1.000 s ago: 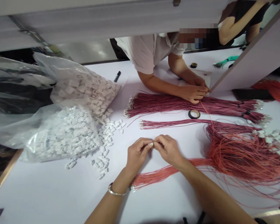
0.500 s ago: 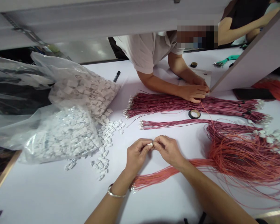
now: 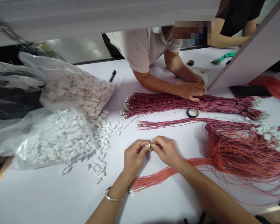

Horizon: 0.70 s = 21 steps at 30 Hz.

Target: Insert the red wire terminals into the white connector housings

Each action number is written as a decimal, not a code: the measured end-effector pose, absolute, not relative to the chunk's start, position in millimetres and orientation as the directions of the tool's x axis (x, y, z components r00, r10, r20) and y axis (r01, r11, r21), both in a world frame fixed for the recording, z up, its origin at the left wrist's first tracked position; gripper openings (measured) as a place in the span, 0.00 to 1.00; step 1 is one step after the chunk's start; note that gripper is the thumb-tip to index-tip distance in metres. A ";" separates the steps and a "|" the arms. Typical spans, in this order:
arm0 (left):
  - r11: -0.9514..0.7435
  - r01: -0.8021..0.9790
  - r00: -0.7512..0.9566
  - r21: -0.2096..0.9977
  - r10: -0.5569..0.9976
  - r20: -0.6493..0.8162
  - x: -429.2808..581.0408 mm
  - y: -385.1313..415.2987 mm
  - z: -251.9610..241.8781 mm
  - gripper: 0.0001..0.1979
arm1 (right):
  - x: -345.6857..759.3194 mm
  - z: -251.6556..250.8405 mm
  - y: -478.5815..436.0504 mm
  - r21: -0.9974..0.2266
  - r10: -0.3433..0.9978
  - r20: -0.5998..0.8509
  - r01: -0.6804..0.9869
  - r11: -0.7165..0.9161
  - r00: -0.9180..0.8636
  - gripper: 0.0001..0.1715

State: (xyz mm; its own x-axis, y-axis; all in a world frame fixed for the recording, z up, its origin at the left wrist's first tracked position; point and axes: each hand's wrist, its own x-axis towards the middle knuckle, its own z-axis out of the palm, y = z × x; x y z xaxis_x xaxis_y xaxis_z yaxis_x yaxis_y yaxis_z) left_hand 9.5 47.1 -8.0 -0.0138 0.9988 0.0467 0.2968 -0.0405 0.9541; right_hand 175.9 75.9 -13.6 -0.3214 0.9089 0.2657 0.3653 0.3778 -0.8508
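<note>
My left hand pinches a small white connector between thumb and forefinger. Pressed up against its right end are the closed fingertips of my right hand; what they hold is too small to make out. Both hands meet just above the white table. A bundle of orange-red wires with metal tips lies below them and passes under my right forearm. To the left, loose white connectors are scattered beside a clear bag of white connectors.
A person in a light shirt handles a wire across the table. Dark red wire bundles, a tape roll and a tangled wire heap lie ahead and right. A second bag and a marker sit at back left.
The whole view has shifted slightly, so the table items appear a little further left. My hands stay pressed together around the small connector.
</note>
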 end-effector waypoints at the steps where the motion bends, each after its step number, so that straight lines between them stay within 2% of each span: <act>1: -0.040 0.295 -0.012 0.955 0.999 0.045 9.6 47.1 -8.3 0.05 | 175.9 -13.6 75.9 -0.852 0.910 0.263 0.365 0.375 -0.322 0.07; 13: -0.019 0.303 -0.040 0.953 0.999 0.033 4.3 50.6 -14.9 0.07 | 178.2 -11.4 78.9 -0.906 0.925 0.206 0.296 0.303 -0.318 0.08; 15: 0.000 0.298 -0.072 0.955 0.997 0.022 3.2 52.2 -16.2 0.07 | 184.4 -8.1 85.0 -0.891 0.933 0.213 0.334 0.307 -0.289 0.08; 18: 0.038 0.283 -0.095 0.958 0.995 -0.012 2.8 53.4 -18.8 0.07 | 193.7 -1.4 101.1 -0.777 0.956 0.168 0.563 0.279 -0.241 0.07; 21: 0.047 0.270 -0.091 0.962 0.996 -0.023 3.7 53.8 -21.0 0.08 | 195.2 3.9 120.3 -0.523 0.960 0.071 0.809 0.267 -0.271 0.07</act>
State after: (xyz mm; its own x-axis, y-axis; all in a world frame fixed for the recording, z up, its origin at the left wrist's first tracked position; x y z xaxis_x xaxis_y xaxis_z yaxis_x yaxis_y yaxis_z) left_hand 3.7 53.8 -21.0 -0.0907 0.9956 -0.0229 0.2697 0.0467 0.9618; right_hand 195.2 120.3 3.9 -0.2708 0.9600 0.0712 0.8091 0.2671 -0.5235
